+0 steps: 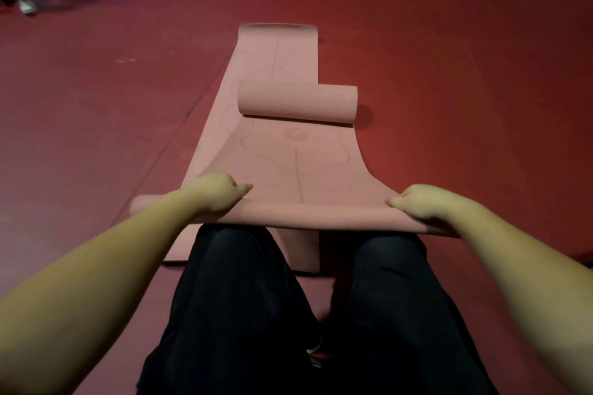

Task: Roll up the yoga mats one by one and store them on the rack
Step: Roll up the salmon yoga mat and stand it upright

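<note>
Red gym floor (449, 74) carries a pink yoga mat (288, 163); left hand (218, 194) and right hand (423, 204) each clamp its rolled near edge, a rolled mat (298, 104) lying beyond them.

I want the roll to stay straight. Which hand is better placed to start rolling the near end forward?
Neither alone: left hand and right hand both grip the pink mat's lifted near edge, so probably both together.

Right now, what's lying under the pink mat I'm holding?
Another flat pink mat on the red floor shows beyond and beneath the held mat, gripped by left hand and right hand. Its middle is covered.
</note>
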The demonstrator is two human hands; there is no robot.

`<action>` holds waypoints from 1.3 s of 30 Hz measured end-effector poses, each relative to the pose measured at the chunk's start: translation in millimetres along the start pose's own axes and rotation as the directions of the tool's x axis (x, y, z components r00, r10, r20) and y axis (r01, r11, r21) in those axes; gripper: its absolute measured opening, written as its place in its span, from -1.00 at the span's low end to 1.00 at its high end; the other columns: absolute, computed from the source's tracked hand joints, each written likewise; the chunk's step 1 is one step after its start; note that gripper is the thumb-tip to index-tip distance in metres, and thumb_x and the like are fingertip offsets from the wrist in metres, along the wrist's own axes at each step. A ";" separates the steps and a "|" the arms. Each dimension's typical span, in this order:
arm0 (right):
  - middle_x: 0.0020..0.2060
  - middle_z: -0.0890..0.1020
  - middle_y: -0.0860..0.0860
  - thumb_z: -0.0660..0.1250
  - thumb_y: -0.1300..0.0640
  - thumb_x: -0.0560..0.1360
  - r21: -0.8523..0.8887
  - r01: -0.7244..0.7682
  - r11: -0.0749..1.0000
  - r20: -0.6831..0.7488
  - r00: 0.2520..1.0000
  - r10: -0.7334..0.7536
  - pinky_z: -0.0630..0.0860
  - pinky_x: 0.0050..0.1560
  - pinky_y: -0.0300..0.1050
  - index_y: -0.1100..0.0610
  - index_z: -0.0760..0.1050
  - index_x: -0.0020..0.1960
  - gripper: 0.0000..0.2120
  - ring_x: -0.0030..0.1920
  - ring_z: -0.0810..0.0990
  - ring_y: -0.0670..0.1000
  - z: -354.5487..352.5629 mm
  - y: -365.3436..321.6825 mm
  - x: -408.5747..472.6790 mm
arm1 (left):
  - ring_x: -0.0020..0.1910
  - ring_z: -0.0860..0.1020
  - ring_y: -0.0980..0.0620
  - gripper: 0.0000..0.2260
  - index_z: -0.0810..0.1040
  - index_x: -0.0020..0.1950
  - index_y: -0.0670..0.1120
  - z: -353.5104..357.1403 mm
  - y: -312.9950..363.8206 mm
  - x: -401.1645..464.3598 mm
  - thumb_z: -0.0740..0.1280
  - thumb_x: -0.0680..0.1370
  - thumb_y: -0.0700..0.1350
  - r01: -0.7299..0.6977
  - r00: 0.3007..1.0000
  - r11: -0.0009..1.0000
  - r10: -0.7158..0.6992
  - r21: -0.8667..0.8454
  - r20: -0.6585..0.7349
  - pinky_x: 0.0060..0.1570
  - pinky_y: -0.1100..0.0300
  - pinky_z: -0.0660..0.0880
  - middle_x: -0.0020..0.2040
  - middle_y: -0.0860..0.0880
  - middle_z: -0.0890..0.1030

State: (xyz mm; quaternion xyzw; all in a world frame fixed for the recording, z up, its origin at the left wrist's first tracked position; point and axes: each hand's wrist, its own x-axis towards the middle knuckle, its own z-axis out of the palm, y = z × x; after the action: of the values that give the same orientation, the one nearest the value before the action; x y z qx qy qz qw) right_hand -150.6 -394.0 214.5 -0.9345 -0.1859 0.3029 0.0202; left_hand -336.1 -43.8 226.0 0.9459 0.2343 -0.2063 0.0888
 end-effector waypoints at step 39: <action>0.05 0.64 0.06 0.21 -0.28 0.56 -0.035 0.060 0.998 -0.019 0.998 -0.060 0.42 0.02 -0.10 0.08 0.65 0.08 -0.53 0.07 0.55 0.11 22.6 -9.5 32.6 | -0.24 0.52 -0.20 -0.55 0.55 -0.30 -0.13 71.3 0.7 -25.3 0.06 0.58 0.10 -0.058 0.841 0.975 0.164 0.215 -0.516 -0.28 0.01 0.41 -0.31 -0.10 0.57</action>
State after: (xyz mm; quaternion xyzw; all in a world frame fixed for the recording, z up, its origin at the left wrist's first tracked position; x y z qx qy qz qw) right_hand -142.4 -375.1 179.4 -0.9317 -0.2189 0.2896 0.0151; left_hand -381.0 -73.6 173.0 0.9820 0.1735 0.0468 -0.0584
